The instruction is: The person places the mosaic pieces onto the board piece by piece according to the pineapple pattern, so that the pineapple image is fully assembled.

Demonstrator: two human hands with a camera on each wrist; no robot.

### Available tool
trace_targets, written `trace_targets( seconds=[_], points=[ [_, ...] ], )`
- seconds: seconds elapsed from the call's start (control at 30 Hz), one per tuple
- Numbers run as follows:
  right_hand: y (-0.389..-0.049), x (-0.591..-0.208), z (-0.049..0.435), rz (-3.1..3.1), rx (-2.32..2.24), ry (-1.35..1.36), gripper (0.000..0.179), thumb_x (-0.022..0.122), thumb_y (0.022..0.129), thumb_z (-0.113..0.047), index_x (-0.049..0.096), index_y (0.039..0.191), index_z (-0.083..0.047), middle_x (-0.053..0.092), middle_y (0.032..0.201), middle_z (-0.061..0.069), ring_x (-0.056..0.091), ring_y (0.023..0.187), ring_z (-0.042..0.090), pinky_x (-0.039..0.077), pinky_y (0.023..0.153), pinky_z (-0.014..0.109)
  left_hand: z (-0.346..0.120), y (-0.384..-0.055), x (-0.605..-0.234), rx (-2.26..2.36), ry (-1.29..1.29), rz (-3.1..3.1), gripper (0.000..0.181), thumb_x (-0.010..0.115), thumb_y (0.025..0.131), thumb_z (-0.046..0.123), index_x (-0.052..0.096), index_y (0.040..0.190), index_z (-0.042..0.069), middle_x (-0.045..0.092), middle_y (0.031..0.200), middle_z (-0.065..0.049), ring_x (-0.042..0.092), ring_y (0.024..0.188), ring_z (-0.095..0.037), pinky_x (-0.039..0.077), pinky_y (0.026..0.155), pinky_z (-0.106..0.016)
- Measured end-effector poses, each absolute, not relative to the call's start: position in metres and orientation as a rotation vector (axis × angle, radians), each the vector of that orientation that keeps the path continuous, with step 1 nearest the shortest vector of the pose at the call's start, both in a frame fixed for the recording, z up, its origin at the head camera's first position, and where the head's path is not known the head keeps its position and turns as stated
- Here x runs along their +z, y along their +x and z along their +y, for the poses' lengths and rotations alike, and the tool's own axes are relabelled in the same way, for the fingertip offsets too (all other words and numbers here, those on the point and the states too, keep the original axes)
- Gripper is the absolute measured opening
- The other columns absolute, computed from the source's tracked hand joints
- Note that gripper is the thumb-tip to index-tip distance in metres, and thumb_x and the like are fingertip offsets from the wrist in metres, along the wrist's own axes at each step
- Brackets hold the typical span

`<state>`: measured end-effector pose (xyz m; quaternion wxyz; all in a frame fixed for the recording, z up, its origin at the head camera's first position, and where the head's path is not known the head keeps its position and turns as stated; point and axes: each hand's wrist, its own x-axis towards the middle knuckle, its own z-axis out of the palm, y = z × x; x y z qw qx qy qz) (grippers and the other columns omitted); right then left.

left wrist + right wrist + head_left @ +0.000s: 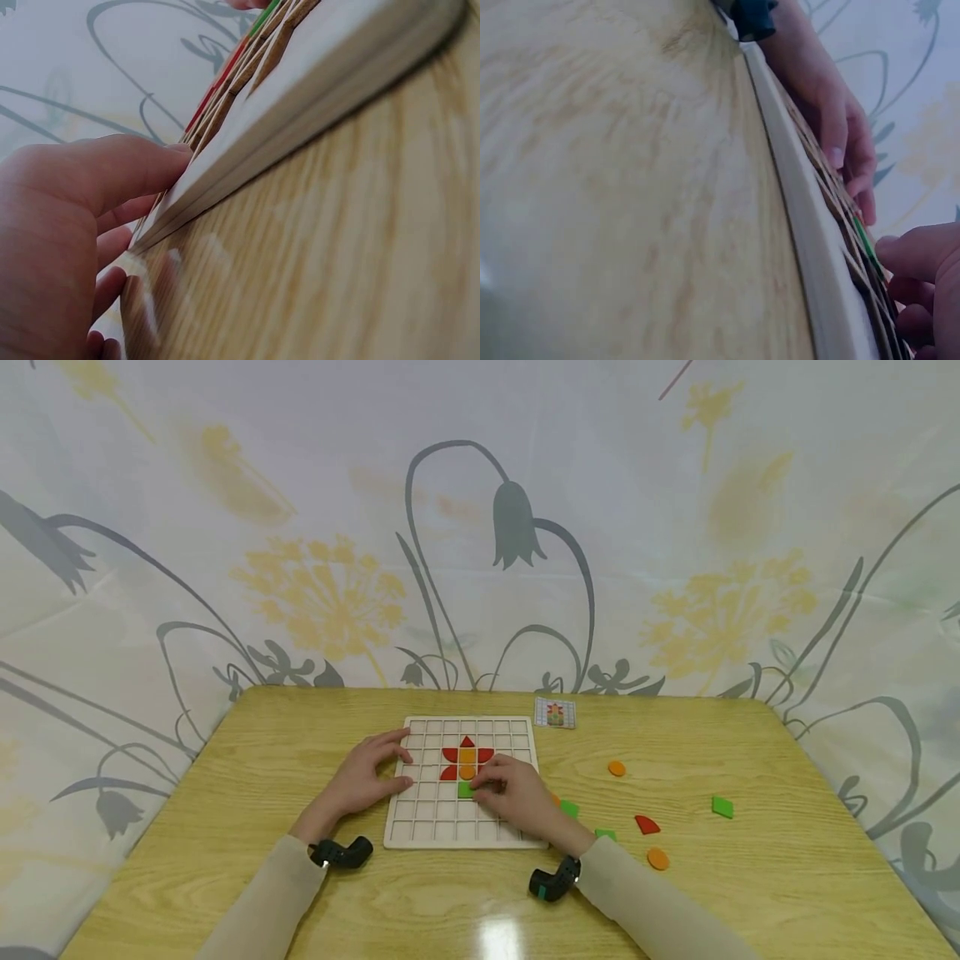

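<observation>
The loose tiles (647,824) on the desk (247,752) to your right look left to place. Your right grip (517,791), drawn narrow, pinches the green tile (464,790) on the board (435,833); your left grip (366,772), loose-fingered, touches its left edge. Beyond, orange (467,757) and red tiles (451,754) seem placed, the card (555,713) lying farthest.

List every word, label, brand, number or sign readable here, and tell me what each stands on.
No legible text in any view.
Small card: a pattern on a grid; any print is too small to read.
Black wrist devices: pale specks, too small to make out.
Grid board and orange disc: no lettering visible.
</observation>
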<state>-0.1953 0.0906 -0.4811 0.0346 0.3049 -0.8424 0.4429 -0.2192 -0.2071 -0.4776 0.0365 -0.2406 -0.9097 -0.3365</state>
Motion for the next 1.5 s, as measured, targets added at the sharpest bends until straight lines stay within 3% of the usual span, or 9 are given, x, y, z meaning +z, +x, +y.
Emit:
trace_targets(
  seconds=[0.27, 0.43, 0.6, 1.23, 1.4, 1.5],
  points=[
    [-0.201, -0.471, 0.1, -2.559, 1.514, 0.916, 0.009, 0.071, 0.091, -0.008, 0.076, 0.097, -0.013, 0.066, 0.092, -0.005, 0.057, 0.077, 0.011, 0.05, 0.067, 0.026, -0.208, -0.22, -0.478, -1.023, -0.742, -2.793, 0.02, 0.078, 0.085, 0.026, 0.067, 0.101, 0.021, 0.045, 0.152, -0.008, 0.038, 0.139, -0.038, 0.028, 0.111, -0.059],
    [-0.205, -0.459, 0.12, -2.613, 1.553, 0.843, 0.013, 0.069, 0.094, -0.01, 0.075, 0.105, -0.011, 0.069, 0.1, 0.0, 0.059, 0.081, 0.016, 0.05, 0.068, 0.027, -0.208, -0.221, -0.478, -1.028, -0.745, -2.788, 0.02, 0.078, 0.084, 0.026, 0.067, 0.1, 0.021, 0.045, 0.152, -0.008, 0.038, 0.139, -0.037, 0.028, 0.111, -0.059],
    [-0.202, -0.443, 0.147, -2.665, 1.581, 0.688, 0.015, 0.068, 0.094, -0.006, 0.072, 0.109, -0.003, 0.069, 0.104, 0.01, 0.058, 0.078, 0.022, 0.048, 0.064, 0.027, -0.209, -0.221, -0.479, -1.03, -0.746, -2.787, 0.02, 0.078, 0.084, 0.025, 0.067, 0.1, 0.021, 0.045, 0.152, -0.008, 0.038, 0.139, -0.038, 0.027, 0.111, -0.059],
    [-0.196, -0.468, 0.293, -2.733, 1.396, 0.289, 0.025, 0.07, 0.094, -0.015, 0.07, 0.117, -0.004, 0.069, 0.103, 0.01, 0.06, 0.081, 0.011, 0.049, 0.069, 0.024, -0.208, -0.22, -0.479, -1.034, -0.741, -2.796, 0.02, 0.078, 0.084, 0.024, 0.067, 0.1, 0.02, 0.044, 0.153, -0.008, 0.037, 0.139, -0.038, 0.027, 0.111, -0.059],
    [-0.199, -0.469, 0.296, -2.767, 1.486, 0.335, 0.032, 0.071, 0.094, -0.019, 0.068, 0.123, -0.005, 0.067, 0.119, 0.014, 0.062, 0.093, 0.01, 0.05, 0.076, 0.022, -0.208, -0.221, -0.48, -1.03, -0.74, -2.793, 0.02, 0.078, 0.084, 0.024, 0.067, 0.1, 0.021, 0.045, 0.153, -0.008, 0.038, 0.139, -0.038, 0.027, 0.111, -0.059],
    [-0.2, -0.468, 0.292, -2.804, 1.499, 0.368, 0.032, 0.07, 0.094, -0.019, 0.069, 0.123, -0.006, 0.064, 0.128, 0.015, 0.062, 0.107, 0.019, 0.049, 0.084, 0.021, -0.208, -0.221, -0.479, -1.036, -0.737, -2.792, 0.02, 0.079, 0.084, 0.024, 0.067, 0.1, 0.021, 0.045, 0.152, -0.008, 0.038, 0.139, -0.038, 0.028, 0.111, -0.059]
  ],
)
